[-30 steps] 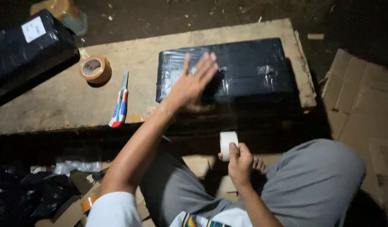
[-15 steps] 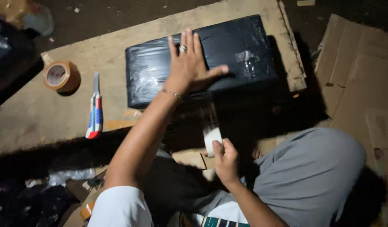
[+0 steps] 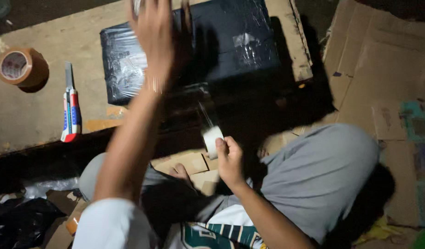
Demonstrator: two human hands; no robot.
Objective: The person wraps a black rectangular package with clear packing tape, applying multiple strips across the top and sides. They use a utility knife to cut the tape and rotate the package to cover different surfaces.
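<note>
At the far left of the low board worktop (image 3: pixel 32 115) lies a roll of brown tape (image 3: pixel 18 67), flat on its side, and just to its right a utility knife (image 3: pixel 70 110) with a red, white and blue handle, blade end pointing away from the person; neither is touched. Next comes the person's left hand (image 3: pixel 153 34), blurred and spread flat with fingers apart, lifted over the near left part of a black wrapped parcel (image 3: pixel 198 44); whether the palm touches the film cannot be told, and this grip holds nothing. The parcel lies flat on the worktop, fully covered in dark plastic with glossy film and a patch of clear tape already on its top face, so the wrapping looks largely done. From its near edge a strip of clear tape (image 3: pixel 204 110) runs down to a small roll of clear tape (image 3: pixel 211 140), which the right hand (image 3: pixel 230 159) pinches closed between thumb and fingers above the lap. The strip is not yet cut, so by the look of it the sealing is partway: tape anchored on the parcel, the length unsevered. Further right are a grey trouser leg (image 3: pixel 323 180) and flattened cardboard (image 3: pixel 383 64) on the floor.
</note>
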